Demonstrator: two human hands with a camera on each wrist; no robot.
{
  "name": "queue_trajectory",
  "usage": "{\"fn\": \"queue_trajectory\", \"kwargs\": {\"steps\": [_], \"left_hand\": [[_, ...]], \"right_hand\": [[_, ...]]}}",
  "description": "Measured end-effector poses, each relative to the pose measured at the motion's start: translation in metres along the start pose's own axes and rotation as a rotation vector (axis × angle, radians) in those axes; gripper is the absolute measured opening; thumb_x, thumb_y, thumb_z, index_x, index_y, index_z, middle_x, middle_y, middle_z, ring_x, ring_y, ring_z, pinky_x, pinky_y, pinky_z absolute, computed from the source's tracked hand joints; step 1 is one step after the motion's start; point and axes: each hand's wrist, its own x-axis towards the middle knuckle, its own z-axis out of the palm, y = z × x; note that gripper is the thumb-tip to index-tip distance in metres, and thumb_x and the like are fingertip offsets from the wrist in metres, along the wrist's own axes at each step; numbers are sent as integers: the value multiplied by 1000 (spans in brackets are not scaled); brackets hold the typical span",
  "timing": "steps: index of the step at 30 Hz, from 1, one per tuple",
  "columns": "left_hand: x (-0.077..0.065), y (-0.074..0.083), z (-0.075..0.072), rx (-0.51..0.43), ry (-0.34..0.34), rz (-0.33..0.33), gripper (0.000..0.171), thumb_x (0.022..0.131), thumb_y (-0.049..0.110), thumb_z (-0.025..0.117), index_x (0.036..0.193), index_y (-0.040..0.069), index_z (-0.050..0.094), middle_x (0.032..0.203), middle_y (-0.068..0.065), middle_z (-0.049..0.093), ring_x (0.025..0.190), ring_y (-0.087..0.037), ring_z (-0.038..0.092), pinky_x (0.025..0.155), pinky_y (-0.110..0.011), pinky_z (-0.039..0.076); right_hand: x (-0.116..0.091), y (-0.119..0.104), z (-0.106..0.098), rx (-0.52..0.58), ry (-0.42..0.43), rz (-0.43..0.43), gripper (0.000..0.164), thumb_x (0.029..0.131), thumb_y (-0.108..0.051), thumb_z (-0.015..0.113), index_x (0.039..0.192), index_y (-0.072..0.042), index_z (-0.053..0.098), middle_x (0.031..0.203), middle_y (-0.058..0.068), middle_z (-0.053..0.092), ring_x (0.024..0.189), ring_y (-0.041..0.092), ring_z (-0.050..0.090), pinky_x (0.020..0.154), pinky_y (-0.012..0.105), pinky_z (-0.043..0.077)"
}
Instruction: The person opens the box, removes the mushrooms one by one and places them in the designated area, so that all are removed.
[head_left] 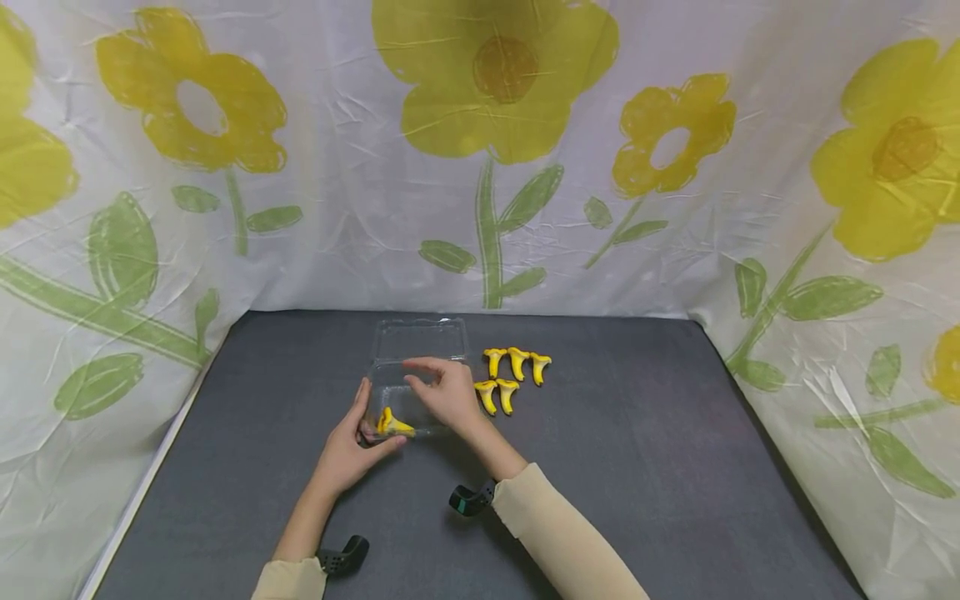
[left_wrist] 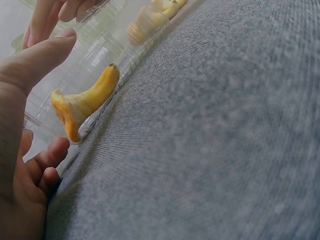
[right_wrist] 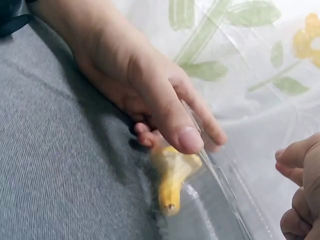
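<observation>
A clear plastic clamshell box point(head_left: 408, 379) stands on the dark table with its lid point(head_left: 420, 340) laid back. Inside its front left part lies one yellow chanterelle mushroom point(head_left: 393, 423), seen through the wall in the left wrist view point(left_wrist: 85, 102). My left hand point(head_left: 352, 446) holds the box at the front left corner, thumb over the front rim and fingers around the left side. Over the right part of the box hovers my right hand point(head_left: 447, 394), its thumb and index finger apart with nothing between them.
To the right of the box several more chanterelle mushrooms point(head_left: 517, 364) lie in two rows on the dark tabletop point(head_left: 637, 467). A white curtain point(head_left: 322, 167) printed with yellow flowers surrounds the table's back and sides. Each wrist carries a black camera band point(head_left: 472, 498).
</observation>
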Motion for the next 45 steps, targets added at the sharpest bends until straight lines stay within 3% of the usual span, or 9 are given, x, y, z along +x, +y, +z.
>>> {"fn": "queue_trajectory", "kwargs": {"steps": [7,17,23,31,35,38,42,45], "left_hand": [[-1,-3,1,1,-6,0,119,88,37,90,173,15,10,178,-10,11,77,-12,47,69,-26,43],[0,0,-1,4,-7,9,119,87,36,90,173,17,10,178,-12,13,77,-13,46,69,-27,41],[0,1,-1,8,-13,6,118,88,35,90,173,18,9,178,-11,12,79,-13,47,70,-28,41],[0,1,-2,12,-17,-7,118,88,36,89,173,17,9,178,-9,12,80,-13,46,72,-27,41],[0,1,-2,8,-18,-11,118,88,36,90,173,17,10,179,-8,12,81,-13,47,72,-27,42],[0,1,-2,9,-17,-17,119,87,36,90,173,17,10,179,-8,13,81,-12,48,72,-27,42],[0,1,-2,1,-13,-8,119,87,35,91,173,17,10,179,-9,12,79,-12,47,71,-26,42],[-1,0,-1,-2,-10,5,119,87,33,91,173,17,10,179,-10,11,77,-12,46,71,-26,42]], "right_hand": [[-2,6,9,67,-62,60,25,101,-13,75,125,-7,79,121,9,79,35,3,33,41,20,31],[-4,11,8,97,-256,12,28,103,-13,72,129,-7,77,122,11,79,36,4,26,42,21,31],[-2,11,7,67,-376,-6,27,104,-12,71,130,-10,77,127,9,77,38,4,30,45,21,35],[2,12,8,-3,-517,-11,28,103,-5,67,130,-7,76,129,10,76,44,2,42,56,18,39],[1,13,10,-48,-537,14,31,101,-4,67,130,-9,77,128,6,77,59,0,59,59,17,43],[0,12,12,-102,-523,20,31,99,-5,69,129,-10,78,127,4,77,88,3,73,72,17,50],[0,11,13,-172,-485,35,28,101,-7,70,127,-12,79,125,1,78,114,14,73,91,24,56],[0,11,13,-213,-466,49,26,103,-10,69,126,-15,80,125,0,78,119,15,71,96,28,56]]}}
